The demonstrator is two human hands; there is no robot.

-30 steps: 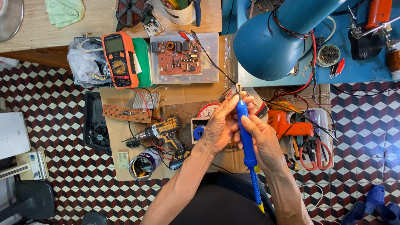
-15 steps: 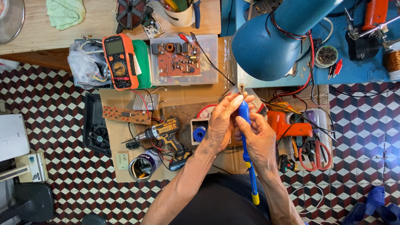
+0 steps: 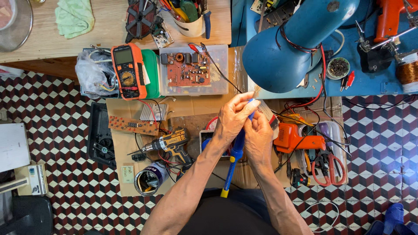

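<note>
At 10 o'clock on the counter [image 3: 39, 43] lies an orange multimeter [image 3: 127, 71]. A cordless drill [image 3: 170, 142] sits at 9 o'clock of the hands. The left hand [image 3: 230, 122] is closed around the upper shaft of the blue soldering iron [image 3: 237, 150], held near upright at centre. The right hand [image 3: 257, 138] grips it alongside, touching the left. An orange glue gun [image 3: 300, 138] lies at 3 o'clock.

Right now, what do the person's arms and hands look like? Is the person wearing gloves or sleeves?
No gloves and no sleeves. Both forearms are bare from the bottom edge of the picture up to the wrists. The left hand and right hand are bare too, with no ring, watch or bracelet that I can see. The fingers are uncovered. Dark clothing shows low between the arms.
</note>
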